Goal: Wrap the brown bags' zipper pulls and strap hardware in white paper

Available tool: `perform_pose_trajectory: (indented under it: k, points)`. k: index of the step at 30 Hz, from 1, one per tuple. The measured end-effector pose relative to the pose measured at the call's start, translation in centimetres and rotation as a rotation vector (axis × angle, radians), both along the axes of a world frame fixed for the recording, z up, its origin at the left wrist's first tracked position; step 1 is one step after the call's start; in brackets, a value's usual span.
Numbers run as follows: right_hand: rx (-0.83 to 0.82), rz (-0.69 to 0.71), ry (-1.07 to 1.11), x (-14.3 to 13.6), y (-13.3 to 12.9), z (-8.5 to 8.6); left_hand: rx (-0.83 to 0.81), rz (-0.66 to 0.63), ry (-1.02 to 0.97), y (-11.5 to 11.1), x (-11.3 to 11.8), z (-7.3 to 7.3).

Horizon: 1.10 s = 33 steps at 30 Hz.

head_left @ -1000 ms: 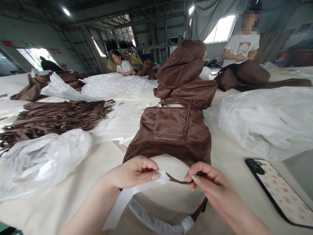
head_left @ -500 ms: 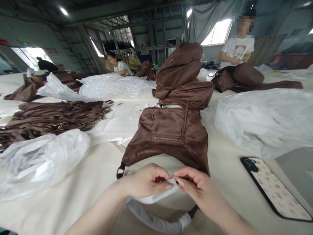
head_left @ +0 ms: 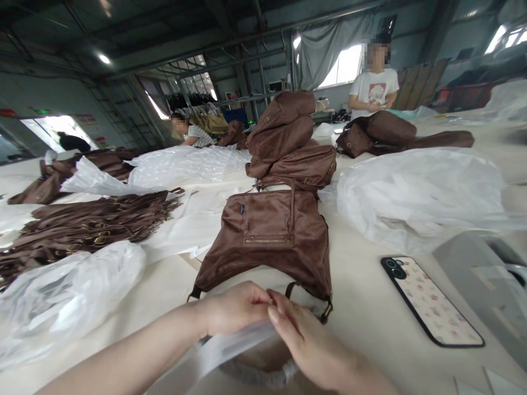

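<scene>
A: Where's the brown bag [head_left: 267, 258]?

B: Flat on the pale table [head_left: 358, 329], at twelve o'clock from the hands, its zipped pocket [head_left: 267, 240] facing up.

A: And its handle?

B: The wrapped handle [head_left: 259, 377] curves below the hands at six o'clock, sheathed in cloudy film.

A: What's the left hand [head_left: 236, 308] doing?

B: Thumb and fingers are pinched together on a white strip [head_left: 193, 365], which trails off towards eight o'clock.

A: The right hand [head_left: 307, 334]?

B: Its fingertips meet the left hand's. I can't tell whether they close on anything; that spot is covered. A thin brown loop [head_left: 290, 289] shows just behind it, at about one o'clock.

A: Anything else close by?

B: A phone [head_left: 434, 302] lies face down at three o'clock, well apart from the hands. Crumpled clear plastic [head_left: 82, 291] sits at nine, a heap of brown straps [head_left: 94, 222] at ten. Beyond the bag, at twelve, more brown bags [head_left: 288, 134] are piled up.
</scene>
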State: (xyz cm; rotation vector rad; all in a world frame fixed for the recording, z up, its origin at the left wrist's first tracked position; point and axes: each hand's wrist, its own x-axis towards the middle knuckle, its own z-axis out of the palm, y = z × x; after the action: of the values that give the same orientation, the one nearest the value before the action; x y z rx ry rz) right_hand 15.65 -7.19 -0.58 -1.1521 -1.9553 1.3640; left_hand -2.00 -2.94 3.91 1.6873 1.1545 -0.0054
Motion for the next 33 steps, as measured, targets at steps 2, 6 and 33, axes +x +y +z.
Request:
perform_pose_trajectory:
  k: [2,6,33]
  points:
    - [0.014,0.024,-0.028,-0.3,-0.3,0.2,-0.025,0.080,0.037,-0.6,0.6,-0.8]
    - [0.089,-0.032,-0.177,0.6,0.3,0.4,0.066,0.169,0.117,-1.8,0.7,-2.9]
    - [0.602,0.015,-0.387,2.5,4.8,-3.2,0.255,0.209,0.238,-0.7,-1.0,-4.9]
